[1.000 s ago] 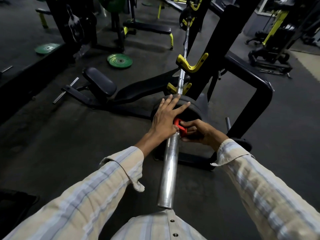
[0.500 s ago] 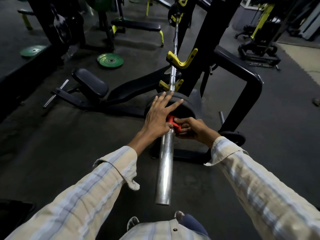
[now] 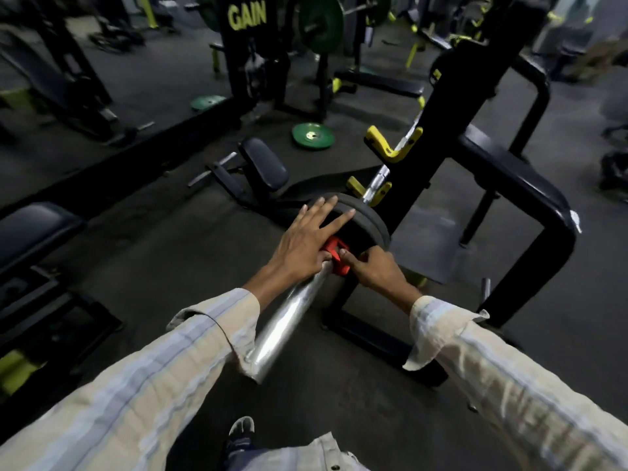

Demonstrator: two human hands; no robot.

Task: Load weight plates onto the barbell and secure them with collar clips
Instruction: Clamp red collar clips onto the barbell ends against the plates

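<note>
1. The change from a second ago is mostly in the view, which has swung left and tilted, so the barbell sleeve (image 3: 289, 314) now runs on a diagonal; the hands have barely moved on the bar, and the red collar clip (image 3: 335, 255) sits where it sat, pressed against the outer face of the plates.
2. The left hand (image 3: 307, 244) stays spread flat, fingers apart, on the plates' face and rim, with the thumb down at the sleeve beside the clip; I judge it is bracing the load.
3. The right hand (image 3: 372, 268) is curled, fingers together, its fingertips pinching the clip from the right side; whether the clip's lever is closed I cannot tell, since the fingers hide it.
4. For the task this means the plates on this end look loaded, and the step in hand is locking the clip; the far end of the bar is out of sight.
5. Count: two dark weight plates (image 3: 368, 219) on the sleeve, judging by two rims; one red clip; one bar resting in a yellow hook (image 3: 373, 195) of the black rack (image 3: 452, 107); one green plate (image 3: 313, 136) lying on the floor beyond the bench (image 3: 263, 164); two hands.
</note>
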